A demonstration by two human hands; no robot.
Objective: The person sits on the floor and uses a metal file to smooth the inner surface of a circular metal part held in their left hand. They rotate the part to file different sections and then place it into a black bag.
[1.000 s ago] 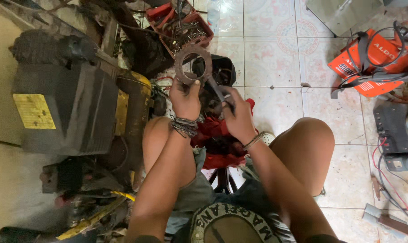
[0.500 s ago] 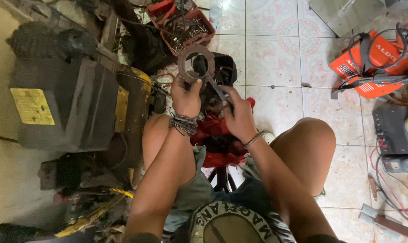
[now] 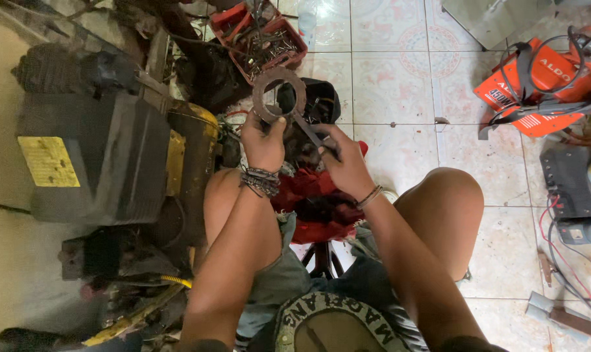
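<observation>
My left hand (image 3: 263, 145) pinches the rusty metal ring (image 3: 279, 94) by its lower edge, so the ring sticks up just above my fingers. My right hand (image 3: 346, 166) grips a thin metal tool (image 3: 306, 132) (tip touching the ring's rim).

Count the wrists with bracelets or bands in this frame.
2. The left hand, holding the rusty metal ring, has a stack of dark bracelets; the right hand, gripping a slim tool, has one thin band.
</observation>
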